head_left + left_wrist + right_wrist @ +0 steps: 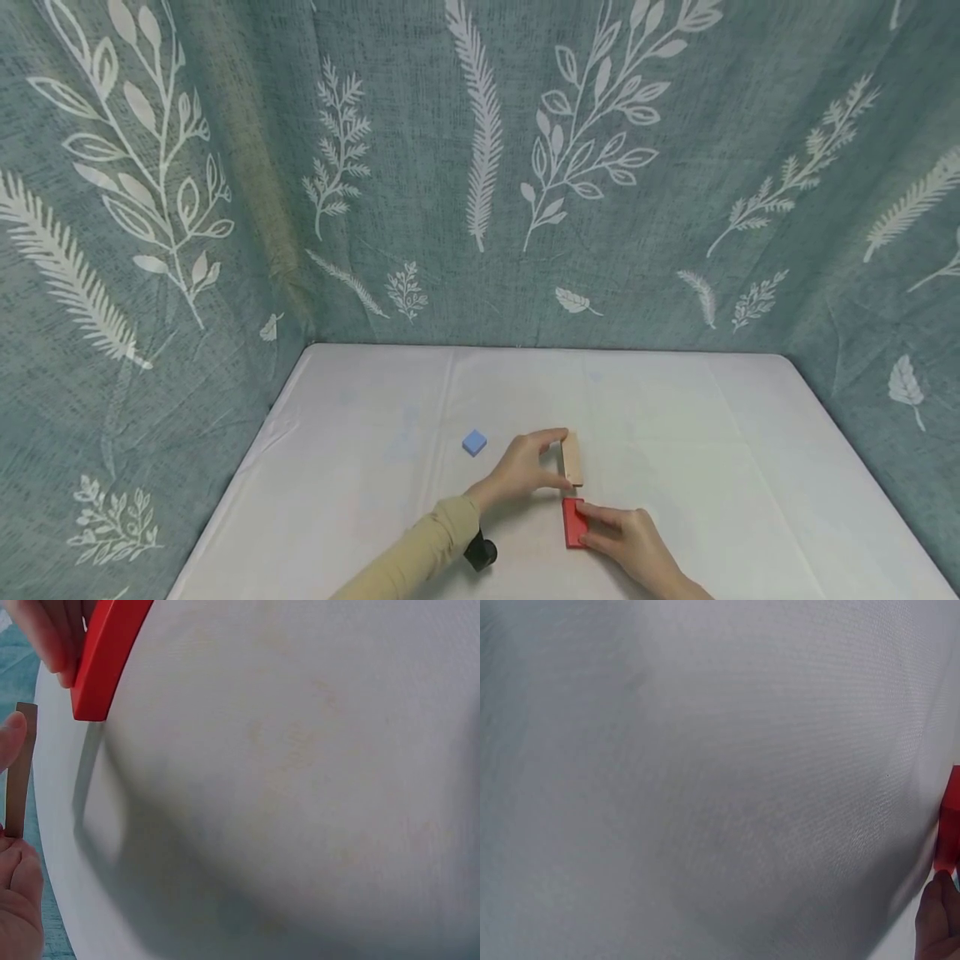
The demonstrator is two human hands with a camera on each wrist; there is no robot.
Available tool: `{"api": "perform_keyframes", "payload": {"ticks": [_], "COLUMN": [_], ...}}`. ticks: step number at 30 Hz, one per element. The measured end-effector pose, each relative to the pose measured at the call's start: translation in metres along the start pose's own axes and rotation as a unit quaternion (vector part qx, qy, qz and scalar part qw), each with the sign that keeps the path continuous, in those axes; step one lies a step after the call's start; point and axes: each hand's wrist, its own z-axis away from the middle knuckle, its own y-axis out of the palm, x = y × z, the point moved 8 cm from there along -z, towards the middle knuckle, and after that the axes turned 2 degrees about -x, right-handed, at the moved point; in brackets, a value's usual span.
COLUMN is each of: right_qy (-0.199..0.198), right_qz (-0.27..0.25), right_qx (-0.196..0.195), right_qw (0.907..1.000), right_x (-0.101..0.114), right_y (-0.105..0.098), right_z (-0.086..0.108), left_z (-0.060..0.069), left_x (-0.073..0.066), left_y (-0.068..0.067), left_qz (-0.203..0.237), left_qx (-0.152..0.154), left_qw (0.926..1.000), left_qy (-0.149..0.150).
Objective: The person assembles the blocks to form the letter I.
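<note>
On white tablecloth point(712, 500), lower center: avoid knocking wooden block point(573, 461) (pinched, left hand point(522, 468)) against red block point(572, 527) (pinched, right hand point(633, 540)), given narrow gap.

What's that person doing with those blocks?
A person is handling two blocks over a white cloth-covered table. The left-hand grip holds a pale, wood-coloured rectangular block by its two ends. The right-hand grip holds a red rectangular block, which is nearer the person. There's a gap between the two blocks right now. A small blue square block lies off to the left, with neither hand touching it.
</note>
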Motion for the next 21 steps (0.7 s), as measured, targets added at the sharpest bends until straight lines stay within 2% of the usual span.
{"api": "perform_keyframes", "payload": {"ticks": [8,21], "right_qy": [-0.008,0.008], "right_qz": [-0.001,-0.021], "right_qx": [0.002,0.016], "right_qw": [1.0000,0.9996], "right_x": [0.0010,0.0038], "right_y": [0.0002,-0.0011], "right_z": [0.0003,-0.0007], "left_z": [0.0015,0.0020], "left_x": [0.0038,0.0086], "left_y": [0.0064,0.0090], "left_qz": [-0.009,-0.060], "left_qx": [0.003,0.000], "left_qw": [1.0000,0.9982], "left_qy": [-0.001,0.003]}}
